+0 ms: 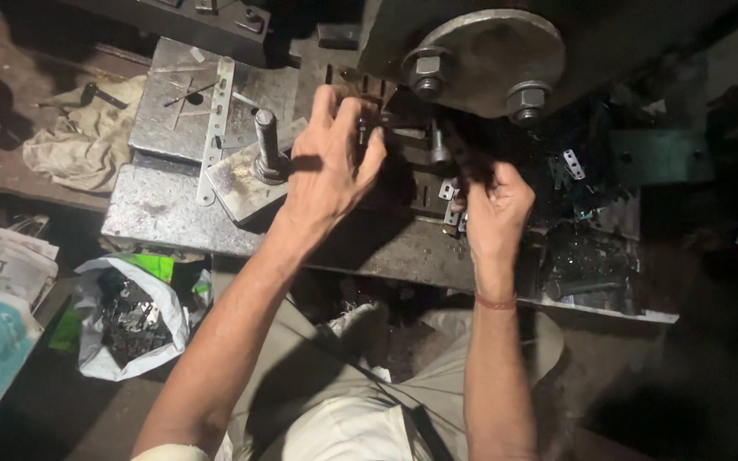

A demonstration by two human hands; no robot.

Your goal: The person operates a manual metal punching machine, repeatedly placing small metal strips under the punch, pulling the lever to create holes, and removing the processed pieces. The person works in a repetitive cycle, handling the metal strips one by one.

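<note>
Under the big grey steel disc with two hex nuts (489,55), the left hand (328,166) curls its fingers loosely over the dark slotted die; whether it grips anything, I cannot tell. The right hand (495,209) pinches a small bright perforated metal bracket (451,205) just below the disc.

A steel press table (155,213) carries a thick plate (172,111), a holed strip (213,128) and an upright bolt (266,145) at ten o'clock; small stamped brackets (570,162) lie at three o'clock.
</note>
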